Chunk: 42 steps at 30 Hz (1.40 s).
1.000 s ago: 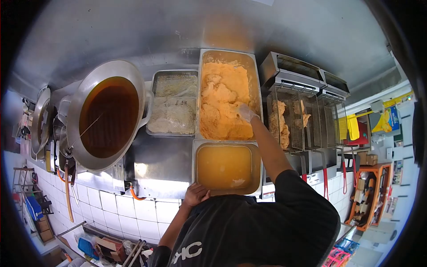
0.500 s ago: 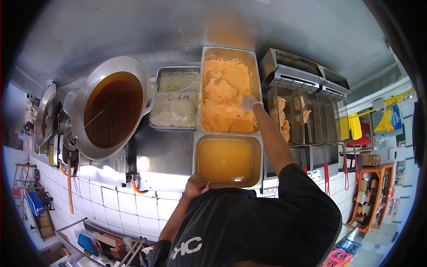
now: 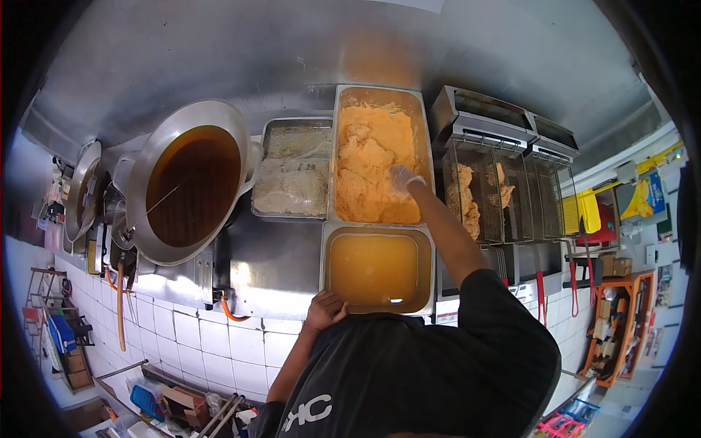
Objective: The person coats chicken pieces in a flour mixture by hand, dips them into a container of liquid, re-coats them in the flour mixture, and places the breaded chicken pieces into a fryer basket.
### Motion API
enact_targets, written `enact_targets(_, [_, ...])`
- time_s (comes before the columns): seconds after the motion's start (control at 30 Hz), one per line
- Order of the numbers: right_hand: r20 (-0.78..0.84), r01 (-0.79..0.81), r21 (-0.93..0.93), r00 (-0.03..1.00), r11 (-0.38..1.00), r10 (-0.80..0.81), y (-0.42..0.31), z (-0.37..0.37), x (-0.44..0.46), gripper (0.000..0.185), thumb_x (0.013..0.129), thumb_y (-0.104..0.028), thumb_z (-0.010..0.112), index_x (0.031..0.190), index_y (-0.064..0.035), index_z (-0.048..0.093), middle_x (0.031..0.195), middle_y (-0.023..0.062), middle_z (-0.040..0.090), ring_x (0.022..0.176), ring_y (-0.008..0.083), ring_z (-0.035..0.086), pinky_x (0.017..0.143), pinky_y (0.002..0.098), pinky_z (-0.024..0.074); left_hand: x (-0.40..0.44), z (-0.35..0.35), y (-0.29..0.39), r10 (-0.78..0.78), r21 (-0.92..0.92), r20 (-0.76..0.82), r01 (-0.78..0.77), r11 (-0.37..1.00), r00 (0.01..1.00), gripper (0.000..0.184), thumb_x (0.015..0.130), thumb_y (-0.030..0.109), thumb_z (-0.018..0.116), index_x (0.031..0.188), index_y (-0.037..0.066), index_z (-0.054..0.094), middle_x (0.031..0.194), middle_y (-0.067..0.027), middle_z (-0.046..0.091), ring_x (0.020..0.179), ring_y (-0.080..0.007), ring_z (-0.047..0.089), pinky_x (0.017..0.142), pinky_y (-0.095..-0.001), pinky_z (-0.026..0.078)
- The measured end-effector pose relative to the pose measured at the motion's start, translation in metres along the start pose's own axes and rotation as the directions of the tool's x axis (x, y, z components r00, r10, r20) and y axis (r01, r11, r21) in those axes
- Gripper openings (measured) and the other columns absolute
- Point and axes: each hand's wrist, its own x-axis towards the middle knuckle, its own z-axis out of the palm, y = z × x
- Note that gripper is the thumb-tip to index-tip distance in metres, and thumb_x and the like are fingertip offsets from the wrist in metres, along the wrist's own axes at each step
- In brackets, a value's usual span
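My right hand [image 3: 403,179], in a clear plastic glove, presses into the orange breading flour [image 3: 372,164] near the right wall of a deep metal tray [image 3: 379,92]. Its fingertips are partly lost in the flour, and I cannot see anything held in them. Lumpy coated mounds lie to its left. Down at the counter's front edge, my bare left hand [image 3: 326,310] rests with curled fingers by the corner of a metal pan [image 3: 326,255] of yellow liquid [image 3: 380,266]. What those fingers grip, if anything, is hidden.
Left of the flour stands a metal tray with a bagged pale powder [image 3: 292,186]. A large wok of dark oil [image 3: 193,186] holds a wire-handled skimmer. To the right, wire fryer baskets [image 3: 515,193] contain coated pieces [image 3: 467,201]; red handles [image 3: 541,296] jut forward.
My right hand has shifted slightly left within the flour, and its fingers look more bent. My left hand keeps its place by the pan. The whole view has moved slightly.
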Motion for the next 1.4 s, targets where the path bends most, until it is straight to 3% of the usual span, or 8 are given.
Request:
enact_targets(0.17, [-0.059,-0.224,-0.277,0.975,0.935,0.216,0.042,-0.007,-0.019,0.013,0.095,-0.011,0.061,0.09,-0.008,0.072,0.111,0.0059,0.067,0.107,0.0243,0.062,0.086,0.0406,0.0523,-0.007,0.003,-0.003,-0.013,0.01,0.023,0.012,1.0,1.0,0.02,0.083,0.009,0.075,0.069,0.007,0.061,0.069,-0.0062,0.059,0.063,-0.0252,0.06,0.06,-0.039,0.047])
enact_targets(0.3, [-0.362,0.112,0.914,0.66,0.39,0.658,0.08,0.102,0.061,0.016,0.095,-0.01,0.059,0.084,-0.0107,0.07,0.094,0.003,0.064,0.095,0.0235,0.06,0.075,0.0385,0.049,-0.006,0.0,-0.005,0.006,0.035,0.078,-0.009,0.999,0.997,0.02,0.084,0.01,0.074,0.068,0.008,0.062,0.069,-0.0057,0.06,0.064,-0.0249,0.06,0.061,-0.0392,0.047])
enact_targets(0.47, [-0.442,-0.285,0.222,0.823,0.932,0.357,0.074,0.014,0.014,0.017,0.094,-0.011,0.056,0.082,-0.0127,0.069,0.085,0.0037,0.064,0.087,0.0242,0.062,0.069,0.0369,0.0486,0.001,0.0,-0.001,0.011,0.031,0.049,-0.012,0.999,0.999,0.02,0.084,0.01,0.074,0.068,0.008,0.062,0.069,-0.0053,0.061,0.065,-0.0246,0.061,0.061,-0.039,0.048])
enact_targets(0.57, [-0.592,-0.22,0.644,0.464,0.733,0.659,0.063,-0.019,-0.029,0.015,0.094,-0.014,0.06,0.081,-0.011,0.068,0.078,0.0015,0.064,0.078,0.0219,0.062,0.066,0.0362,0.0485,0.0,0.002,-0.001,0.005,0.024,0.034,-0.006,1.0,0.999,0.02,0.085,0.01,0.074,0.068,0.008,0.063,0.071,-0.0051,0.063,0.065,-0.0245,0.062,0.062,-0.0389,0.048])
enact_targets(0.77, [-0.59,-0.582,-0.679,0.796,0.447,0.14,0.051,-0.013,-0.057,0.013,0.09,-0.017,0.065,0.082,-0.0082,0.071,0.076,0.0025,0.065,0.077,0.0217,0.064,0.064,0.0377,0.0487,0.001,0.001,0.001,0.017,0.019,0.03,-0.018,1.0,0.999,0.021,0.085,0.01,0.074,0.068,0.008,0.063,0.071,-0.0053,0.064,0.065,-0.0253,0.062,0.062,-0.0391,0.048])
enact_targets(0.97, [-0.521,-0.305,0.102,0.794,0.947,0.312,0.04,-0.027,-0.101,0.016,0.093,-0.021,0.065,0.101,-0.0076,0.069,0.092,0.005,0.065,0.09,0.0232,0.062,0.075,0.0382,0.049,0.0,0.0,0.001,-0.001,0.025,0.041,0.0,1.0,0.999,0.025,0.085,0.01,0.073,0.065,0.009,0.059,0.067,-0.0057,0.059,0.061,-0.0261,0.058,0.06,-0.0402,0.046])
enact_targets(1.27, [-0.23,0.705,0.6,0.605,-0.378,0.762,0.08,0.015,-0.304,0.043,0.099,-0.029,0.065,0.135,-0.0074,0.057,0.128,0.0109,0.065,0.126,0.0246,0.06,0.108,0.042,0.0521,-0.002,0.002,-0.001,-0.015,0.032,0.056,0.013,0.999,0.998,0.026,0.085,0.011,0.073,0.064,0.009,0.058,0.065,-0.0067,0.056,0.06,-0.0274,0.056,0.06,-0.0412,0.045])
enact_targets(1.4, [-0.039,0.296,0.946,0.506,-0.131,0.862,0.107,0.028,-0.373,0.039,0.095,-0.019,0.071,0.131,-0.0112,0.06,0.126,0.0112,0.066,0.121,0.0248,0.064,0.104,0.0388,0.0533,-0.001,0.001,0.002,-0.043,0.048,0.058,0.04,0.998,0.997,0.024,0.086,0.011,0.073,0.065,0.008,0.06,0.068,-0.0065,0.06,0.063,-0.0277,0.059,0.062,-0.0407,0.047])
